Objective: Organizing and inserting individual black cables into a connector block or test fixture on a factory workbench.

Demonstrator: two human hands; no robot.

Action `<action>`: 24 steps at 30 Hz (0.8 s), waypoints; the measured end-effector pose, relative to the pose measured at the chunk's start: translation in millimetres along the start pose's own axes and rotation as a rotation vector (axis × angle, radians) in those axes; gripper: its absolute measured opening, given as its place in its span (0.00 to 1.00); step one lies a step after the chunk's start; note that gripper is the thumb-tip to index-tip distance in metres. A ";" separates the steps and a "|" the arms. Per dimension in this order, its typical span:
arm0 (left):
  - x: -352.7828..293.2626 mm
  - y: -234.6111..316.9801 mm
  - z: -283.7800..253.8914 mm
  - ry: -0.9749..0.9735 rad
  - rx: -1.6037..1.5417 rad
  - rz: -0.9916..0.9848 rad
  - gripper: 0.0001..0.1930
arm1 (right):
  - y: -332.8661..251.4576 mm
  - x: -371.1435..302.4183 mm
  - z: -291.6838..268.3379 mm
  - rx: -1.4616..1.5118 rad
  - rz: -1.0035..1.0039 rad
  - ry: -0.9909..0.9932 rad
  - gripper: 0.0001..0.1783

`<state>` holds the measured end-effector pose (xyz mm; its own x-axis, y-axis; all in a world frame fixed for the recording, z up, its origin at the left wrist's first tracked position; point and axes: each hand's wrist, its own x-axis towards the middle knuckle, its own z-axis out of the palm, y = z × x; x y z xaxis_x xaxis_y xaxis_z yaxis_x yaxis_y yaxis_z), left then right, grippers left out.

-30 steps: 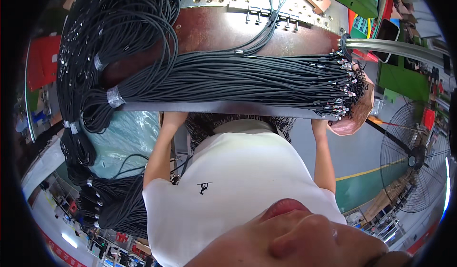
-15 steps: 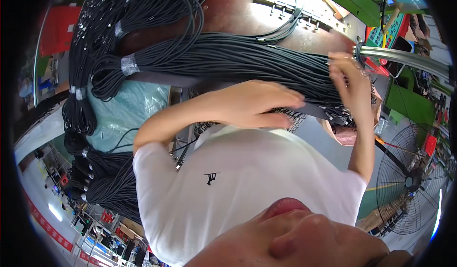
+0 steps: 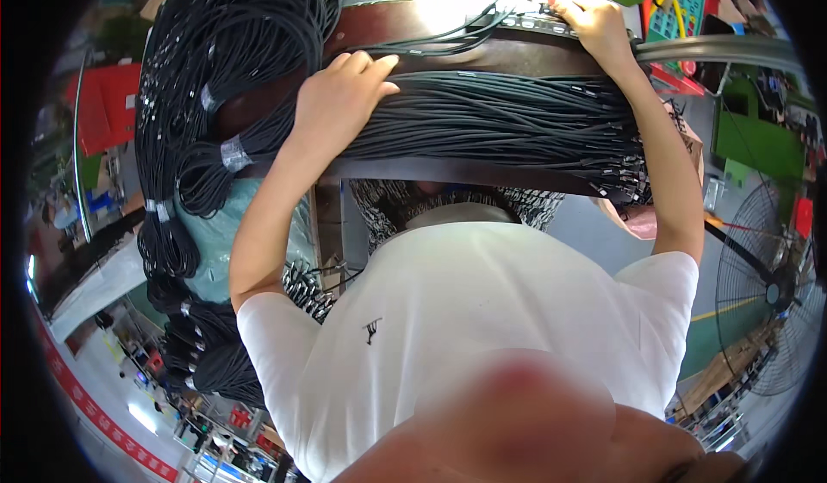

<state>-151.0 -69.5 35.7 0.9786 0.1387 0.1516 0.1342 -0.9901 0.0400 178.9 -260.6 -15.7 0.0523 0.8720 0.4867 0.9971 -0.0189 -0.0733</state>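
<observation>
A thick bundle of black cables point(image 3: 482, 121) lies along the brown bench, with small metal-tipped ends at its right. My left hand point(image 3: 340, 99) rests over the left part of this bundle, its thumb and forefinger apart and nothing seen between them. Just beyond its fingertips, a few separate black cables point(image 3: 431, 49) run up toward a metal fixture strip point(image 3: 534, 24). At the right end of that strip is my right hand point(image 3: 600, 33), its fingers bent and close together. Whatever they hold there is too small to make out.
Large coils of black cable point(image 3: 258, 26) are heaped at the left, tied with clear wrap point(image 3: 233, 153). A grey tube point(image 3: 715, 49) crosses at the right, below a teal control panel point(image 3: 676, 9). A black fan point(image 3: 771, 293) stands at lower right.
My left hand has moved left and away from my body, onto the bundle's left part. My right hand has gone from the bundle's right end up to the fixture strip.
</observation>
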 end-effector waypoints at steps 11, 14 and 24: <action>3.0 -16.2 -15.6 -0.291 -0.815 -0.443 0.12 | -61.7 -83.6 -202.4 -0.410 0.842 -0.395 0.16; 47.2 21.2 -29.4 -0.546 -0.722 -0.076 0.16 | -48.5 -102.7 -205.7 -0.663 0.813 -0.668 0.18; 132.2 162.2 8.7 -1.017 -1.759 -0.352 0.18 | -6.1 -3.7 -32.9 0.426 0.328 -0.449 0.19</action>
<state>1.5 -212.0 53.7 0.7506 -0.3930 -0.5312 0.6398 0.2311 0.7330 174.4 -279.9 11.6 0.2281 0.9735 -0.0193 0.8205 -0.2028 -0.5345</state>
